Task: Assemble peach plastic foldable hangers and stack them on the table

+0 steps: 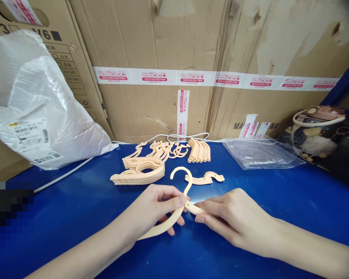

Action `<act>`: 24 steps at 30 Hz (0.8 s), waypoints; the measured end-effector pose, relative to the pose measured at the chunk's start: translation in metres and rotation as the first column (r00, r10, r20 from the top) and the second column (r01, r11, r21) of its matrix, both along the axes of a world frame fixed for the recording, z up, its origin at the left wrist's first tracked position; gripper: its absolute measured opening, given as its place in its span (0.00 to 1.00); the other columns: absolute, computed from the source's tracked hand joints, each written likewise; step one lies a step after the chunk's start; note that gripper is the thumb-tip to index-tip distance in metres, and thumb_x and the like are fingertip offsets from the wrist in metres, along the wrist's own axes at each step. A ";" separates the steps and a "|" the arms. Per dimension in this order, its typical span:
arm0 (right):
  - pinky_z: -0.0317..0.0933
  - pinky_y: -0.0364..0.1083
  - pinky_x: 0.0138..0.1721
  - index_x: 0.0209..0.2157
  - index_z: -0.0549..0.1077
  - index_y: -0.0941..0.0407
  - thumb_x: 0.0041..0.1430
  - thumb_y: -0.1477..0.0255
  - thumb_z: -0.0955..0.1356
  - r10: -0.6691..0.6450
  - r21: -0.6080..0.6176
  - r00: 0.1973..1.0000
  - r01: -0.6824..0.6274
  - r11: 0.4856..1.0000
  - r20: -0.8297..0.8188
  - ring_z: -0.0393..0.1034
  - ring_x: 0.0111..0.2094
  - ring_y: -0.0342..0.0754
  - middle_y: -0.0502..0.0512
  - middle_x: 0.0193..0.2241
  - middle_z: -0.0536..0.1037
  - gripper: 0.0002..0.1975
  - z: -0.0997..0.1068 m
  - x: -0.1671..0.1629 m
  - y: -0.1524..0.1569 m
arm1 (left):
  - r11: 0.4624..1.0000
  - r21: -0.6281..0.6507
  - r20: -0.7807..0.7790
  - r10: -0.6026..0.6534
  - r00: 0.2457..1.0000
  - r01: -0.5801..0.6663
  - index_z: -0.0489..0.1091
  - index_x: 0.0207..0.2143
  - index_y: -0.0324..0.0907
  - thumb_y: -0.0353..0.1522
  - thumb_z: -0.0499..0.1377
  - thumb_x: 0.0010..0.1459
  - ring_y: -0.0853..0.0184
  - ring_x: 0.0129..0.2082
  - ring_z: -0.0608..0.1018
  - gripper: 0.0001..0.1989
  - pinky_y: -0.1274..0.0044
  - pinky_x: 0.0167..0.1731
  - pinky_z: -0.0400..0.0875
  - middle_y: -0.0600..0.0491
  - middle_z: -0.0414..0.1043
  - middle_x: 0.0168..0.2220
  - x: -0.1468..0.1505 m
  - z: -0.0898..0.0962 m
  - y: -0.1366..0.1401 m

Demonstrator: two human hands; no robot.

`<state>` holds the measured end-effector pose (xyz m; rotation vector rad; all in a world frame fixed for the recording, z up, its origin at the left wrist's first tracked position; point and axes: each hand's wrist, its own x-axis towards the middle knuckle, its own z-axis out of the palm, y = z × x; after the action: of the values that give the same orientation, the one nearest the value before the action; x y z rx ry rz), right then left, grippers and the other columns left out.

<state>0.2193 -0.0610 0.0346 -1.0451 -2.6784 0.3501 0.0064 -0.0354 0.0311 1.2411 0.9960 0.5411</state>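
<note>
Cream-coloured, smooth, probably plastic: holds up a hooked hanger piece (174,219) in the left hand (159,201), mid-view, over a blue table (163,259). Pinches it between thumb and fingers at the foot of the hook. Slants, along its long axis, from the hook at upper right down to lower left, passing behind the left hand and out below the wrist. Clamps a second, slimmer-looking arm piece (194,209) between thumb and fingers of the right hand (235,221), which hides its far end. Points up and left from that grip, with a small round hole near the tip, close against the hook's foot. Lies, at this tip, nearer the left thumb than the right. Seems to touch or overlap there; cannot tell whether joined. Curls over to the left in the hook, tip downward; bows gently below.
</note>
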 end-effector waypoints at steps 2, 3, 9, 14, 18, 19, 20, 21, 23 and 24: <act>0.47 0.42 0.23 0.39 0.73 0.53 0.69 0.67 0.57 -0.004 0.002 1.000 0.004 1.000 0.010 0.66 0.23 0.41 0.49 0.27 0.76 0.15 -0.001 0.000 0.000 | 1.000 -0.002 -0.023 -0.002 1.000 0.002 0.73 0.30 0.37 0.47 0.65 0.47 0.70 0.22 0.74 0.20 0.81 0.20 0.70 0.54 0.72 0.22 0.000 -0.001 0.001; 0.46 0.42 0.23 0.38 0.73 0.53 0.69 0.67 0.57 -0.004 0.002 1.000 0.004 1.000 0.017 0.66 0.22 0.41 0.49 0.27 0.76 0.15 -0.002 0.000 0.000 | 1.000 -0.002 -0.040 -0.003 0.999 0.003 0.74 0.31 0.37 0.47 0.64 0.47 0.70 0.22 0.74 0.20 0.81 0.20 0.70 0.53 0.72 0.22 0.000 -0.002 0.001; 0.47 0.42 0.25 0.35 0.71 0.55 0.68 0.67 0.58 0.011 0.061 0.999 -0.014 0.998 0.051 0.65 0.23 0.41 0.50 0.25 0.75 0.14 -0.006 0.002 0.007 | 0.972 0.207 -0.219 -0.065 0.974 0.112 0.73 0.32 0.37 0.45 0.55 0.57 0.71 0.19 0.71 0.19 0.81 0.17 0.64 0.53 0.71 0.25 0.000 -0.004 -0.001; 0.51 0.44 0.30 0.30 0.70 0.56 0.67 0.65 0.59 0.055 0.157 0.998 -0.055 0.986 0.006 0.65 0.26 0.43 0.51 0.24 0.73 0.15 0.000 0.010 0.018 | 0.753 0.578 -0.461 -0.016 0.887 0.313 0.73 0.34 0.41 0.38 0.55 0.61 0.72 0.23 0.68 0.11 0.80 0.24 0.58 0.56 0.69 0.27 -0.001 0.004 -0.008; 0.53 0.45 0.33 0.31 0.70 0.57 0.64 0.61 0.62 0.052 0.270 0.997 -0.035 0.962 -0.057 0.63 0.30 0.46 0.52 0.28 0.72 0.14 0.005 0.014 0.022 | 0.646 0.666 -0.547 0.083 0.833 0.373 0.72 0.36 0.42 0.38 0.51 0.64 0.68 0.27 0.69 0.13 0.78 0.27 0.57 0.55 0.69 0.28 -0.003 0.005 -0.013; 0.55 0.46 0.34 0.33 0.70 0.57 0.64 0.61 0.63 0.048 0.295 0.996 -0.023 0.955 -0.077 0.63 0.32 0.46 0.54 0.30 0.73 0.14 0.006 0.014 0.023 | 0.623 0.683 -0.556 0.104 0.825 0.381 0.72 0.36 0.42 0.38 0.50 0.64 0.68 0.27 0.70 0.14 0.78 0.27 0.57 0.54 0.69 0.28 -0.004 0.004 -0.014; 0.56 0.46 0.35 0.34 0.70 0.57 0.63 0.60 0.64 0.043 0.321 0.994 -0.009 0.947 -0.100 0.63 0.34 0.47 0.56 0.33 0.73 0.14 0.006 0.014 0.023 | 0.601 0.698 -0.560 0.122 0.819 0.388 0.72 0.36 0.42 0.38 0.50 0.65 0.67 0.27 0.70 0.14 0.78 0.27 0.57 0.54 0.69 0.28 -0.004 0.003 -0.015; 0.57 0.47 0.37 0.36 0.70 0.57 0.63 0.60 0.64 0.040 0.352 0.991 0.007 0.936 -0.126 0.63 0.36 0.48 0.57 0.36 0.73 0.14 0.006 0.015 0.023 | 0.582 0.711 -0.562 0.134 0.816 0.394 0.72 0.36 0.43 0.38 0.49 0.65 0.67 0.28 0.71 0.14 0.78 0.27 0.57 0.54 0.70 0.28 -0.004 0.002 -0.016; 0.58 0.48 0.39 0.39 0.70 0.57 0.60 0.59 0.66 0.025 0.415 0.983 0.053 0.908 -0.180 0.63 0.39 0.50 0.60 0.41 0.72 0.15 0.006 0.015 0.021 | 0.559 0.727 -0.561 0.148 0.814 0.399 0.72 0.36 0.44 0.38 0.49 0.65 0.67 0.28 0.72 0.14 0.78 0.27 0.57 0.54 0.70 0.28 -0.005 0.001 -0.017; 0.58 0.48 0.39 0.41 0.70 0.57 0.60 0.59 0.67 0.013 0.431 0.978 0.079 0.899 -0.206 0.64 0.38 0.50 0.59 0.40 0.72 0.15 0.006 0.015 0.020 | 0.553 0.731 -0.560 0.153 0.814 0.399 0.72 0.36 0.44 0.39 0.49 0.65 0.67 0.28 0.72 0.14 0.78 0.26 0.57 0.54 0.70 0.28 -0.005 0.001 -0.017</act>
<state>0.2338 -0.0407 0.0404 -0.8594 -2.3886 -0.1461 0.0014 -0.0526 0.0323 2.4576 1.1589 0.5445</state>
